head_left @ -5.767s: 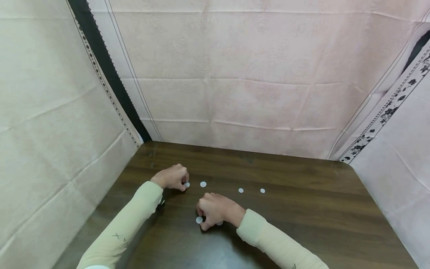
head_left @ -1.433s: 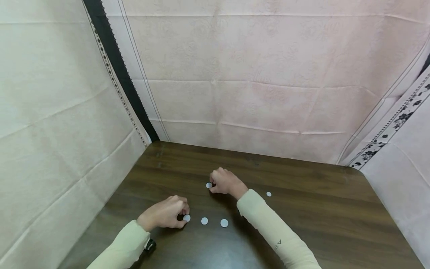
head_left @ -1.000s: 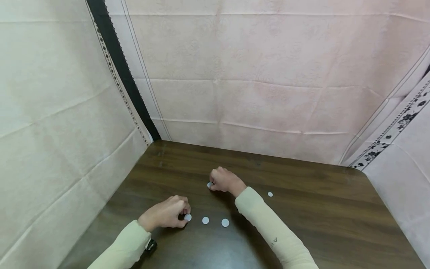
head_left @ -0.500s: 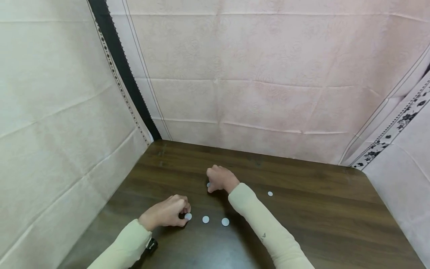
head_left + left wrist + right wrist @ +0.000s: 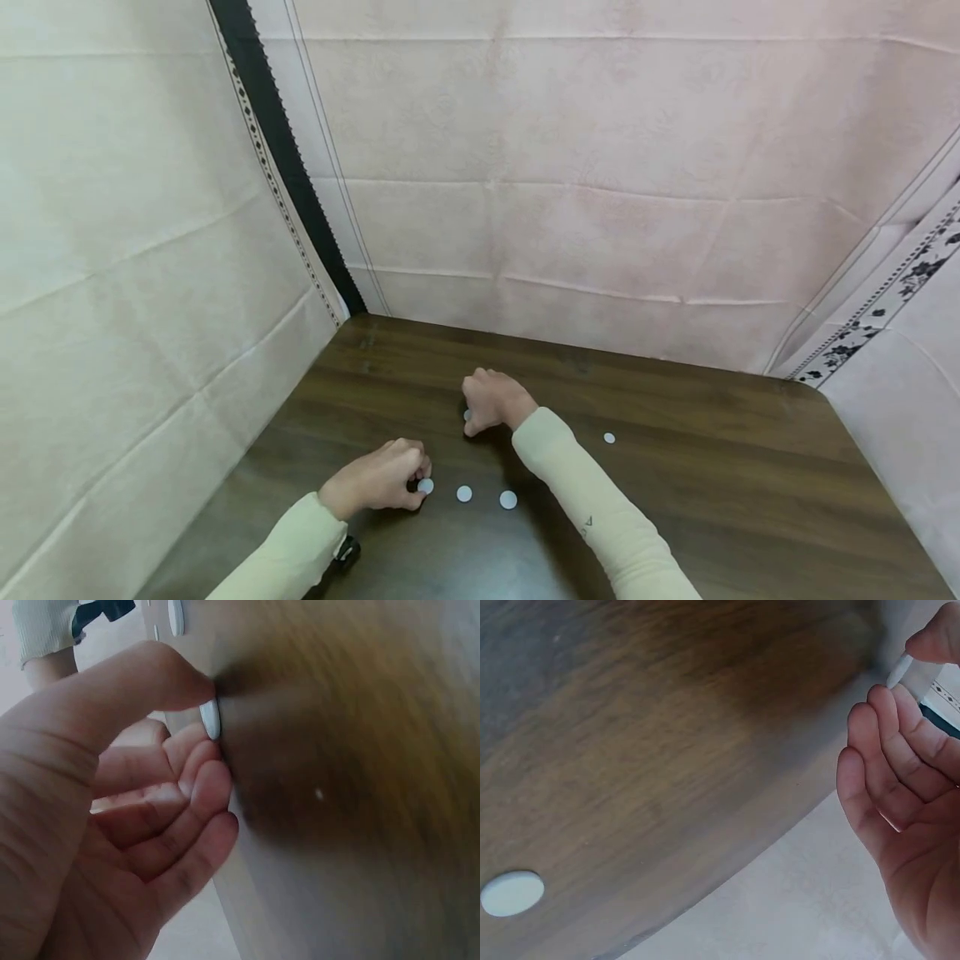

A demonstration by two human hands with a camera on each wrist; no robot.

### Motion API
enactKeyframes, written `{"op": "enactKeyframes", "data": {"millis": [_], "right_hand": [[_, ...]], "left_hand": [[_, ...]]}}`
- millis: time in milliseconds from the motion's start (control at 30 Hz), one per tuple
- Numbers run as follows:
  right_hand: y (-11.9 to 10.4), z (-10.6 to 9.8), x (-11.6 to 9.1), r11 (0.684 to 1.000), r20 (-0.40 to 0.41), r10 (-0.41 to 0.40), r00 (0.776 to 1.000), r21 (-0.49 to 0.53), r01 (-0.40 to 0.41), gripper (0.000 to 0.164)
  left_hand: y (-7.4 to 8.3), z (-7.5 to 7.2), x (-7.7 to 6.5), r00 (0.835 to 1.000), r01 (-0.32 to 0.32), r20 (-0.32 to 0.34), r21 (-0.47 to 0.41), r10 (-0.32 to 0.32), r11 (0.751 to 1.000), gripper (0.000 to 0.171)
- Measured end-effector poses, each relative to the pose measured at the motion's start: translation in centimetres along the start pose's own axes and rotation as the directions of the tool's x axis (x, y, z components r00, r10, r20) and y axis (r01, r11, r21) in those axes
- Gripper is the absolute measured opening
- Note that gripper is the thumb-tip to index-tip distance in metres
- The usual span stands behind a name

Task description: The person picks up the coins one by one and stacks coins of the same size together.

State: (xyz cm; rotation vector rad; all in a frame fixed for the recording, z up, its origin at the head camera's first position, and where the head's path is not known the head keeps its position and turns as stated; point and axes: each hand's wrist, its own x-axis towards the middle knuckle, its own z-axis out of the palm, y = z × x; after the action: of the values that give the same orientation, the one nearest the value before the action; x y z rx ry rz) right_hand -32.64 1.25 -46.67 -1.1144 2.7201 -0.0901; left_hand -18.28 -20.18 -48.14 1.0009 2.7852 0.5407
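Small flat white discs lie on a dark wooden table (image 5: 720, 500). My left hand (image 5: 375, 478) rests low over the table at the near row, thumb and fingertips pinching the edges of one disc (image 5: 426, 486); the left wrist view shows this disc (image 5: 211, 720) between thumb and fingers. Farther back, my right hand (image 5: 492, 400) pinches another disc (image 5: 467, 415), mostly covered by the hand in the head view. In the right wrist view that disc (image 5: 899, 670) sits between thumb and fingertips. To the right of my left hand lie a middle disc (image 5: 464, 494) and a right-hand disc (image 5: 508, 500).
A lone disc (image 5: 609, 437) lies right of my right forearm. Pale cloth hangs behind the table (image 5: 585, 250) and along its left side (image 5: 150, 333), with patterned cloth (image 5: 862, 333) at the right. My left wrist wears a dark band (image 5: 347, 551).
Since the oldest frame, my left hand has come from the far row to the near row, and my right hand from near to far. Lately the right hand has edged left, covering more of its disc.
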Motion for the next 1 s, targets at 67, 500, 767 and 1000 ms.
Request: {"op": "enactKeyframes", "data": {"millis": [67, 500, 767, 1000], "right_hand": [[0.0, -0.2, -0.1, 1.0, -0.002, -0.007, 1.0, 0.016, 0.007, 0.03], [-0.5, -0.7, -1.6, 0.995, -0.016, -0.066, 0.998, 0.078, 0.067, 0.019], [-1.1, -0.3, -2.1, 0.991, -0.009, -0.11, 0.994, 0.077, 0.11, 0.017], [-2.2, -0.1, -2.6, 0.985, 0.001, -0.148, 0.989, 0.09, 0.148, 0.019]], "left_hand": [[0.1, 0.0, 0.1, 1.0, 0.008, -0.001, -0.002, -0.008, 1.0, 0.016], [0.2, 0.0, -0.1, 1.0, 0.031, -0.004, 0.004, -0.031, 1.0, 0.017], [0.1, 0.2, -0.1, 1.0, 0.005, -0.031, 0.022, -0.004, 1.0, 0.019], [0.1, 0.1, -0.2, 1.0, 0.021, -0.018, -0.015, -0.021, 1.0, 0.02]]}}
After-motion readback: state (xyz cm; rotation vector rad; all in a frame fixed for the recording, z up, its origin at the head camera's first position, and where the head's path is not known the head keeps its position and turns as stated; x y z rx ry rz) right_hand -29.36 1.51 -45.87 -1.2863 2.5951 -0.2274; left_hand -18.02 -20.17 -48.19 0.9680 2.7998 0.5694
